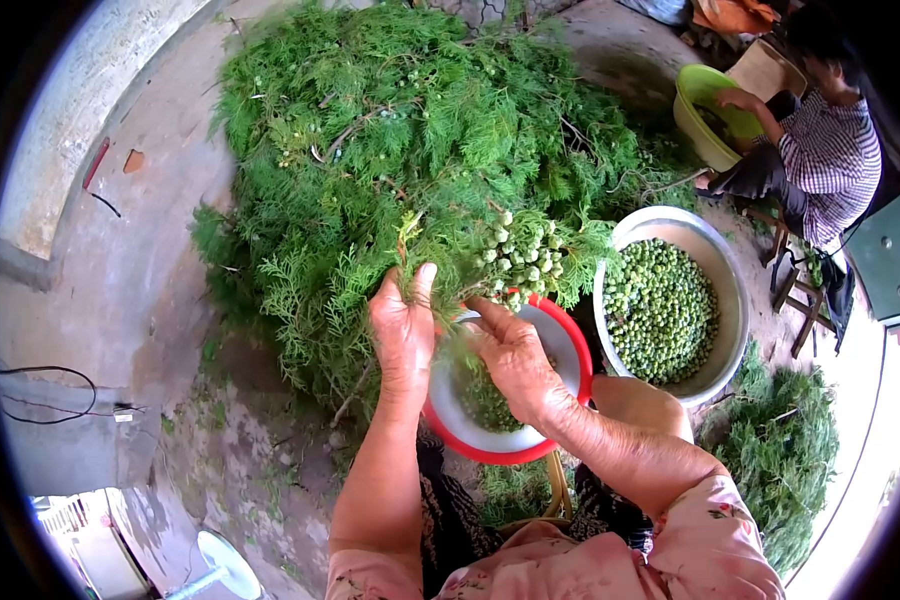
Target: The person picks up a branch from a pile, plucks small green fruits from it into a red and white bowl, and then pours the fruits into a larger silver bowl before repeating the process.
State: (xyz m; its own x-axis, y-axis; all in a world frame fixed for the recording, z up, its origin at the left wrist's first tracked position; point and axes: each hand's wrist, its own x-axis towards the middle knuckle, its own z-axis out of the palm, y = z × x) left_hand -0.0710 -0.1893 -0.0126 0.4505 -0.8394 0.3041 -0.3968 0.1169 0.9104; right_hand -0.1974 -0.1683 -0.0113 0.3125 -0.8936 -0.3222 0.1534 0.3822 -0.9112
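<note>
My left hand [402, 328] is closed on a leafy evergreen sprig [408, 242], its thumb pointing up. Close by on the right, my right hand [518, 358] has its fingers bent together at the stem of a branch; the exact grip is partly hidden. Just beyond those fingers hangs a cluster of pale green cones [522, 258]. Under my hands sits a red-rimmed basin [582, 352] with small green pieces in the bottom. A large metal basin [735, 320] full of picked green cones [660, 312] stands to the right.
A big heap of evergreen branches [410, 130] lies ahead. More cut greenery [785, 455] is on the ground at right. At upper right a person in a checked shirt [832, 165] sits reaching into a yellow-green basin [692, 125]. A wooden stool [805, 300] stands nearby.
</note>
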